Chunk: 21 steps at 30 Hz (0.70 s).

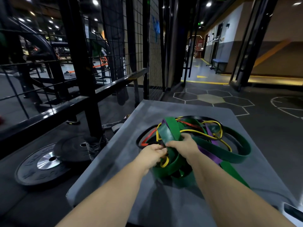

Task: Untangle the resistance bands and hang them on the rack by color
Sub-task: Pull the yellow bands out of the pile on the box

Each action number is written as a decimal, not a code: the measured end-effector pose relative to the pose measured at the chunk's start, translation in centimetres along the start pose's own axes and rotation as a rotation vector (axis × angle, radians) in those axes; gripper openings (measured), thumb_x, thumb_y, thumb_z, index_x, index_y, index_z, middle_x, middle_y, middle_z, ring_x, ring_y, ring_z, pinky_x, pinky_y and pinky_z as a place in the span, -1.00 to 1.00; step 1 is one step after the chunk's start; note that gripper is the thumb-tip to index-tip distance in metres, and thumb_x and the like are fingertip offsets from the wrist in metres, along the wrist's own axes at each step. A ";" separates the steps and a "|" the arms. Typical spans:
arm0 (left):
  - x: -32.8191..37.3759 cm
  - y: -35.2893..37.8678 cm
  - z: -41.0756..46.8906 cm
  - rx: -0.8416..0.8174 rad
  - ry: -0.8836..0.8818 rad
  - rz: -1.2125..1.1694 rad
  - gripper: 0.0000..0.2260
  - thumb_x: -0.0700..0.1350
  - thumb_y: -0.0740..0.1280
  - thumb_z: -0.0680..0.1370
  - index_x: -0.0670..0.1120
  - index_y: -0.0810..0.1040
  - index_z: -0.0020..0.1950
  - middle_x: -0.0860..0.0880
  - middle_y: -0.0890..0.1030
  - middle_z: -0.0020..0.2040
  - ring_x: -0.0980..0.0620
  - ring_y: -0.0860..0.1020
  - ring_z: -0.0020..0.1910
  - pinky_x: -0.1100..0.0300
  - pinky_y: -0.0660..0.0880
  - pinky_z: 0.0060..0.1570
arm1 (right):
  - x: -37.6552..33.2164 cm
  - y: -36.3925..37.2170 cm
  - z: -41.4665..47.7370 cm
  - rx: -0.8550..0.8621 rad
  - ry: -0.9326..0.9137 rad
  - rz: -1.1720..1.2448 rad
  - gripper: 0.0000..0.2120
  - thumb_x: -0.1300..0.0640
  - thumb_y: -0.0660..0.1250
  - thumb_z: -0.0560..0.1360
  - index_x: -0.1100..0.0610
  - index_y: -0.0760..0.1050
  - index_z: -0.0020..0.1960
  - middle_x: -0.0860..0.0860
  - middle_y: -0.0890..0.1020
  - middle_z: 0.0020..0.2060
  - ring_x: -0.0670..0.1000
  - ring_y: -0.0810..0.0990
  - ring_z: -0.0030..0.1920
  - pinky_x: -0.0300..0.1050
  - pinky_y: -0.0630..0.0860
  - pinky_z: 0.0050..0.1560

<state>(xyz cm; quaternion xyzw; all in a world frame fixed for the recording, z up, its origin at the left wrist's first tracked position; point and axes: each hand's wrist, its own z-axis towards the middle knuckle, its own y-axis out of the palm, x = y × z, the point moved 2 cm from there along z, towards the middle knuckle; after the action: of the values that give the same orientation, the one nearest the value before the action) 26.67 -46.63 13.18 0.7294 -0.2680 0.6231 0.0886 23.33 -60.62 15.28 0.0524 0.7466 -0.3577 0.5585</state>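
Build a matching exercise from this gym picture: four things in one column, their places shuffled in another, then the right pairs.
1 wide green band
2 thin yellow band
3 weight plates
4 blue bench

A on the floor, left of the grey platform
B by the corridor wall
C held by the right hand
D looped across the pile's far side

Pairs: 1-C; 2-D; 3-A; 4-B

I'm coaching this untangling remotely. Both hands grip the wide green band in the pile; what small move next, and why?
Probably ease the green band upward with the right hand and left hand, just enough to see its crossings: a yellow band and a purple band cross it on the grey platform.
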 end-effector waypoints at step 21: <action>4.7 -2.7 -0.5 0.225 0.211 -0.008 -0.82 -0.11 0.25 0.60 -0.05 0.46 -0.22 0.00 0.45 -0.33 0.06 0.35 -0.37 0.19 0.29 -0.33 | -1.7 -6.9 -2.9 0.331 -0.204 -0.414 -0.61 0.00 0.33 0.47 -0.07 0.51 0.30 0.04 0.50 0.30 0.14 0.40 0.32 0.04 0.35 0.29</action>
<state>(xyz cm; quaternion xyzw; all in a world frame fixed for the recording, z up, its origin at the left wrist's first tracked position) 27.95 -45.45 18.34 0.6663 -0.1829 0.7220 0.0363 18.34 -63.42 20.37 -0.0469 0.6129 -0.5846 0.5296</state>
